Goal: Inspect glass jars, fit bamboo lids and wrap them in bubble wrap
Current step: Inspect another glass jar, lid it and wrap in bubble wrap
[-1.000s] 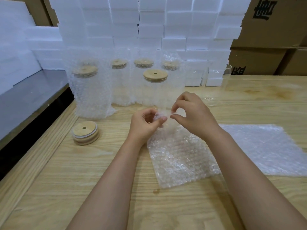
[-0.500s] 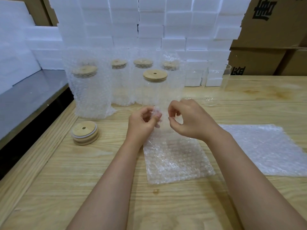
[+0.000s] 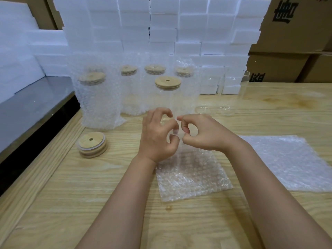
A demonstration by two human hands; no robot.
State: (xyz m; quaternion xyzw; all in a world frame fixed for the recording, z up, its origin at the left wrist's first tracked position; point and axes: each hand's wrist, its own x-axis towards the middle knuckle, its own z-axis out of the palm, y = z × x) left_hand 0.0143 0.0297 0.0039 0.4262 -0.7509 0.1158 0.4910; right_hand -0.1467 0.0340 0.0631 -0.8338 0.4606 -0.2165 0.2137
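My left hand (image 3: 159, 136) and my right hand (image 3: 203, 133) are close together above the table, each pinching the far edge of a bubble wrap bag (image 3: 192, 175) whose near part lies on the wood. Right behind my hands stands a bare glass jar (image 3: 168, 101) with a bamboo lid (image 3: 168, 82). Several jars wrapped in bubble wrap (image 3: 97, 101) stand in a row behind it. A small stack of spare bamboo lids (image 3: 92, 144) lies to the left.
More bubble wrap sheets (image 3: 285, 162) lie flat at the right. An empty lidless glass (image 3: 233, 92) stands at the back right. White foam blocks (image 3: 161, 26) and cardboard boxes (image 3: 296, 33) wall off the back. A grey surface (image 3: 27, 108) borders the wooden table (image 3: 71, 203) on the left.
Both hands have drawn the bag's far edge up and toward the jar, and the bag slid away from me. The fingers shifted their pinch on the edge.
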